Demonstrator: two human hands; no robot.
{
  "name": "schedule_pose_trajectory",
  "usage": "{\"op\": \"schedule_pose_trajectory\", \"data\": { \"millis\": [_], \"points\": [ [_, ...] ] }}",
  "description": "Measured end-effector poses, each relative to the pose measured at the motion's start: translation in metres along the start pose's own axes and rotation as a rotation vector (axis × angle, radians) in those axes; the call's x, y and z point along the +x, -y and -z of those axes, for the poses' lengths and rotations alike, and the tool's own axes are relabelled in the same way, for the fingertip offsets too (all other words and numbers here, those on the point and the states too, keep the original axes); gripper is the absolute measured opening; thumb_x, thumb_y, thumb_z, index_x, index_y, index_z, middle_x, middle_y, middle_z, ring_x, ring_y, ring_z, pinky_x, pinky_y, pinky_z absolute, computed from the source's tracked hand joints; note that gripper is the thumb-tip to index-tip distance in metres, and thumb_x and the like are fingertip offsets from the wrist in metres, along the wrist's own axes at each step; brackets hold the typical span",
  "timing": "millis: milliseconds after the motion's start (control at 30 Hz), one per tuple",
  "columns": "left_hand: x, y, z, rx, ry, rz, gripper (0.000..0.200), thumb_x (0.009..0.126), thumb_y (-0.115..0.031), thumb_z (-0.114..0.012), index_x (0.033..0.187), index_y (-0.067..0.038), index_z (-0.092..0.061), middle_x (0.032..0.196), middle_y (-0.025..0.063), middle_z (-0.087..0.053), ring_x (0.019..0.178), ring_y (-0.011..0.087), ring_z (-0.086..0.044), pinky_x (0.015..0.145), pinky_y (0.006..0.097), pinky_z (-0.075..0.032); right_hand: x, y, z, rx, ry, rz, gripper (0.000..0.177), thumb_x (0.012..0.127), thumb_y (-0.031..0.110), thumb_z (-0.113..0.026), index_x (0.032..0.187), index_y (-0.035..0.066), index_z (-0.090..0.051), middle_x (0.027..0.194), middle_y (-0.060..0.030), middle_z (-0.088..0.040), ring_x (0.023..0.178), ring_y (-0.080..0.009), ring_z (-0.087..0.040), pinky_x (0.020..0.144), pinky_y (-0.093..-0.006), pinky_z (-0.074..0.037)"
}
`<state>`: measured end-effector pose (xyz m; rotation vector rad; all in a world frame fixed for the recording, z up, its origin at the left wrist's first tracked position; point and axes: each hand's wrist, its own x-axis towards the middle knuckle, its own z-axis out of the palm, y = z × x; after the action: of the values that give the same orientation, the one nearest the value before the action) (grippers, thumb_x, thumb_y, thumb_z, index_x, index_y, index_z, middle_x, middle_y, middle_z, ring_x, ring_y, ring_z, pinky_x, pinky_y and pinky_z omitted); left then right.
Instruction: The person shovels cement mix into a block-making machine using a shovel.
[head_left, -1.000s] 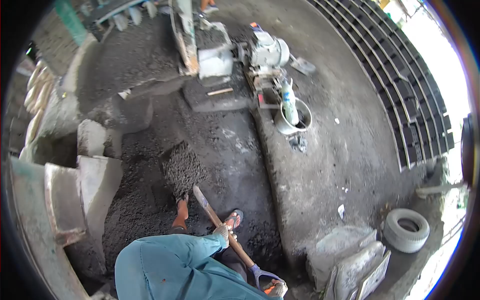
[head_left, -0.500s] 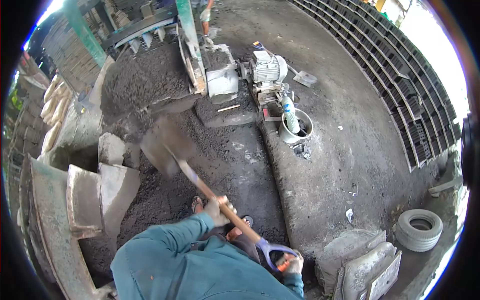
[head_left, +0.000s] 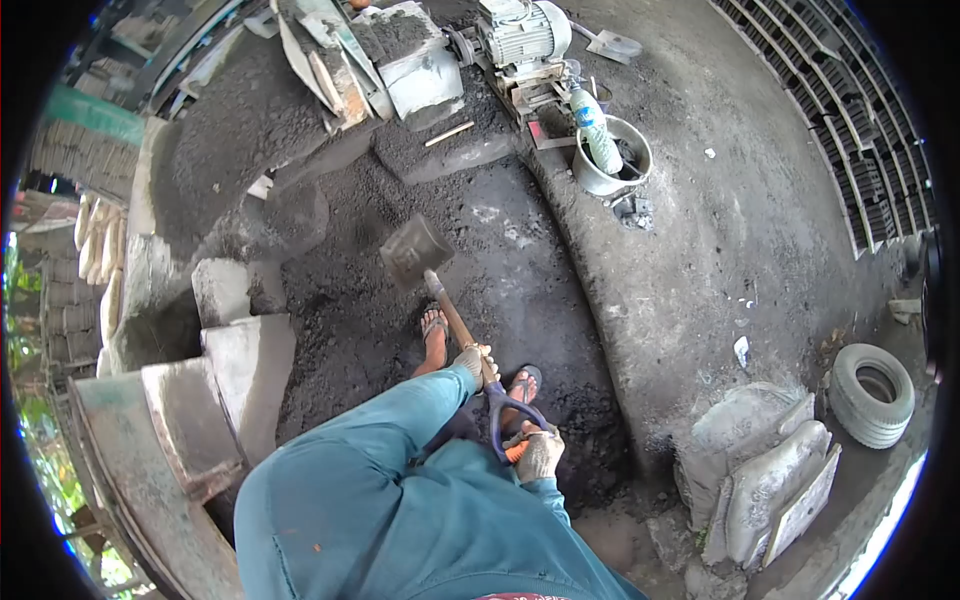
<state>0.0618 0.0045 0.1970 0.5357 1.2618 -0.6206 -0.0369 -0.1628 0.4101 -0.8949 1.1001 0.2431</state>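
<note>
Left hand (head_left: 475, 367) grips the shovel shaft (head_left: 456, 318), right hand (head_left: 541, 456) clutches its D-handle (head_left: 496, 412); blade (head_left: 416, 252) looks mostly bare, kinda blurry though.

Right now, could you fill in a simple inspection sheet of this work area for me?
Surface: dark floor, strewn with loose dark material.
Job's things: shovel, blade mostly bare.
Clutter: bottle leaning in a bucket; tyre near stacked slabs.
Hands: left hand grips the shovel's shaft; right hand grips its handle end.
Cables: nothing seen clearly.
Surroundings: motor, another shovel lying beyond it, racks at upper right.
</note>
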Motion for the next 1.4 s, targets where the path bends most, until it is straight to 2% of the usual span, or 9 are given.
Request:
{"op": "schedule_pose_trajectory", "data": {
  "millis": [433, 533, 767, 800, 900, 1033, 1100, 1200, 1400],
  "points": [
    [0.073, -0.325, 0.057, 0.245, 0.055, -0.132, 0.045, 0.099, -0.055, -0.051, 0.092, -0.012, -0.059, 0.077, 0.0076, -0.063, 0.063, 0.0258, -0.061, 0.062, 0.0459, -0.054, 0.194, -0.146, -0.344, 0.020, 0.040, 0.245, 0.022, 0.088, 0.027, -0.073, 0.086, 0.005, -0.069, 0.071, -0.0047, -0.066, 0.049, -0.0199, -0.061, 0.045, -0.0334, -0.049],
    [0.055, -0.374, 0.089, 0.565, -0.106, -0.231, 0.048, 0.099, -0.059, -0.046, 0.099, -0.014, -0.061, 0.089, 0.0090, -0.068, 0.075, 0.0266, -0.066, 0.066, 0.0462, -0.056, 0.245, -0.167, -0.403, -0.171, 0.031, -0.078, 0.017, 0.089, 0.025, -0.067, 0.086, 0.008, -0.070, 0.075, -0.0040, -0.067, 0.047, -0.0200, -0.060, 0.045, -0.0330, -0.051],
    [0.080, -0.377, 0.227, 0.556, -0.199, 0.080, 0.048, 0.101, -0.056, -0.044, 0.127, -0.017, -0.055, 0.116, 0.0143, -0.067, 0.089, 0.0365, -0.069, 0.072, 0.0502, -0.057, 0.309, -0.190, -0.291, 0.149, 0.119, -0.241, 0.035, 0.085, -0.006, -0.063, 0.118, -0.002, -0.054, 0.088, -0.0180, -0.065, 0.075, -0.0263, -0.066, 0.067, -0.0389, -0.058],
    [0.043, -0.353, 0.180, 0.716, -0.363, -0.016, 0.068, 0.101, -0.059, -0.039, 0.147, -0.009, -0.040, 0.138, 0.0202, -0.055, 0.107, 0.0391, -0.065, 0.088, 0.0538, -0.055, 0.312, -0.205, -0.266, 0.106, 0.159, -0.219, 0.034, 0.085, -0.005, -0.064, 0.118, -0.002, -0.055, 0.088, -0.0168, -0.066, 0.076, -0.0260, -0.066, 0.068, -0.0384, -0.058],
    [0.059, -0.316, 0.156, 0.712, -0.319, -0.001, 0.074, 0.099, -0.064, -0.038, 0.147, -0.008, -0.041, 0.135, 0.0190, -0.057, 0.104, 0.0376, -0.065, 0.086, 0.0542, -0.055, 0.254, -0.178, -0.231, 0.083, 0.251, -0.217, 0.037, 0.084, 0.003, -0.071, 0.118, 0.001, -0.055, 0.090, -0.0085, -0.065, 0.078, -0.0198, -0.066, 0.067, -0.0361, -0.057],
    [0.098, -0.267, 0.085, 0.179, -0.158, -0.064, 0.077, 0.093, -0.073, -0.041, 0.124, -0.005, -0.055, 0.111, 0.0162, -0.068, 0.091, 0.0335, -0.068, 0.079, 0.0542, -0.055, 0.163, -0.157, -0.186, 0.003, 0.154, -0.101, 0.036, 0.083, 0.005, -0.072, 0.114, 0.001, -0.056, 0.087, -0.0073, -0.064, 0.070, -0.0180, -0.064, 0.060, -0.0314, -0.054],
    [0.152, -0.245, 0.079, -0.142, 0.068, 0.074, 0.043, 0.099, -0.055, -0.048, 0.099, -0.012, -0.052, 0.076, 0.0093, -0.059, 0.055, 0.0309, -0.055, 0.054, 0.0475, -0.049, 0.121, -0.127, -0.177, 0.088, -0.037, -0.073, 0.034, 0.083, 0.005, -0.072, 0.114, 0.001, -0.056, 0.085, -0.0070, -0.064, 0.065, -0.0171, -0.063, 0.056, -0.0299, -0.052],
    [0.118, -0.172, 0.034, 0.097, -0.084, -0.154, 0.013, 0.097, -0.025, -0.061, 0.096, -0.019, -0.050, 0.067, 0.0063, -0.049, 0.055, 0.0283, -0.053, 0.054, 0.0505, -0.048, 0.108, -0.090, -0.139, -0.034, -0.309, 0.050, 0.024, 0.081, 0.000, -0.072, 0.100, 0.000, -0.059, 0.066, -0.0068, -0.060, 0.045, -0.0173, -0.056, 0.041, -0.0319, -0.046],
    [0.111, -0.038, 0.007, 0.020, -0.094, 0.135, 0.009, 0.090, -0.017, -0.060, 0.088, -0.016, -0.051, 0.073, 0.0072, -0.054, 0.064, 0.0304, -0.057, 0.068, 0.0553, -0.052, 0.101, -0.027, 0.014, -0.052, -0.330, 0.152, 0.016, 0.076, -0.009, -0.065, 0.089, -0.001, -0.060, 0.065, -0.0099, -0.060, 0.042, -0.0213, -0.056, 0.038, -0.0340, -0.046]
  ]
}}
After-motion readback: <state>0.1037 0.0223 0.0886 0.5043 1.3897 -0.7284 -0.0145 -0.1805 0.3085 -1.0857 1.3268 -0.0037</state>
